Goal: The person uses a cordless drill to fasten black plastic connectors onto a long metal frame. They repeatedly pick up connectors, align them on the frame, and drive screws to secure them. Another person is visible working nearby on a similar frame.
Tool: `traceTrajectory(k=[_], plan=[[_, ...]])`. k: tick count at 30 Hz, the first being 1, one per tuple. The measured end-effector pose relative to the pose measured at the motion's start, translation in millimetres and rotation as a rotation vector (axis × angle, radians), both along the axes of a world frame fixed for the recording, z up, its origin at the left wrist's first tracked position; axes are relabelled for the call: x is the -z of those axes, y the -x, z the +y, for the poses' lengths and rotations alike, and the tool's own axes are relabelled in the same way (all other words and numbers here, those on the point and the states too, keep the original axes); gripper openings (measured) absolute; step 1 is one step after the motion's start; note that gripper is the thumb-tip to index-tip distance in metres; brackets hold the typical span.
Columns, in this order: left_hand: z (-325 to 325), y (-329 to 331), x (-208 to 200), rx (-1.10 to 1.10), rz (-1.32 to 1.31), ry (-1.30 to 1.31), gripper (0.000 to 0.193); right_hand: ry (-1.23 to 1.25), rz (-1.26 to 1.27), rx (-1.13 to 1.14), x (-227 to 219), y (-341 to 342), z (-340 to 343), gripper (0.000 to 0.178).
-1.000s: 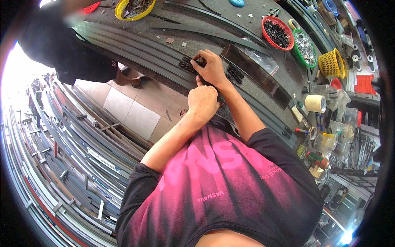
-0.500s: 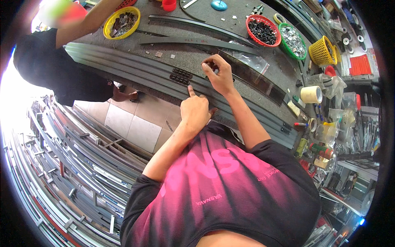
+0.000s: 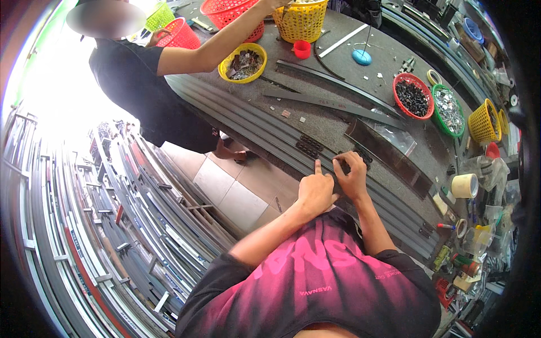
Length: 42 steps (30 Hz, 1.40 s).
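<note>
**Part-done, by the look of it**

Bench (image 3: pixel 344 70) carries the lot. Long grey profiles (image 3: pixel 242 115) lie side by side along its near edge; I'd call that layout done. Red basket (image 3: pixel 418 117), farther back, is full of blk pcs (image 3: pixel 412 96), so supply is prob. OK.

L hand (image 3: pixel 317 188): index stretched out over the profiles, other fingers folded; can't tell if anything's under them. R hand (image 3: pixel 352 174), just beside it: thumb & index bent twd each other; can't tell if there's a pc between.

Smallest last: first cluster (image 3: pixel 309 146), small blk pcs in tight rows on the profiles, ahead of L index tip; second cluster (image 3: pixel 364 155) just past R hand, partly hidden by it; dark bits (image 3: pixel 426 229) nr profiles' right end, too small to ID. Setting-out of first cluster looks done; second looks looser, so prob. the part left. Whether any pc is fixed: can't tell.
</note>
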<state>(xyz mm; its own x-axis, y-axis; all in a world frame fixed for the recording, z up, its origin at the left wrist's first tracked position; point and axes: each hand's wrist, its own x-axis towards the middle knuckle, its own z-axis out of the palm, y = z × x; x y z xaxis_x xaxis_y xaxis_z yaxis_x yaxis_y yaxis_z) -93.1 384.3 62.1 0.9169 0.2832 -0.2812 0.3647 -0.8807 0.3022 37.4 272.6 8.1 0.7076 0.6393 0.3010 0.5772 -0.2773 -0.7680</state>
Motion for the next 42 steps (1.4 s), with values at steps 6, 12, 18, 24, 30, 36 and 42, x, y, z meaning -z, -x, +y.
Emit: traceTrajectory(k=[6,12,18,24,30,36,42], plan=[[-2,9,5,0.01,0.007,0.019,0.061,-0.076,-0.046,-0.028,0,3,-10,0.009],[-8,5,6,0.02,0.039,-0.024,0.065,-0.147,0.076,-0.04,-7,25,-14,0.008],[-6,-2,0,0.035,0.102,-0.033,0.072,-0.208,0.191,-0.05,-16,21,-26,0.008],[-3,-5,-8,-0.011,0.082,-0.007,0.077,-0.251,0.486,-0.041,-17,3,-45,0.013],[4,-10,-16,-0.073,0.151,0.024,0.089,-0.218,0.538,-0.138,-22,-14,-58,0.018],[9,-18,-21,-0.18,0.247,0.08,0.09,-0.14,0.655,-0.342,-33,-32,-83,0.022],[-6,-15,-12,-0.157,0.097,-0.033,0.078,-0.011,0.603,-0.345,-39,-40,-100,0.023]])
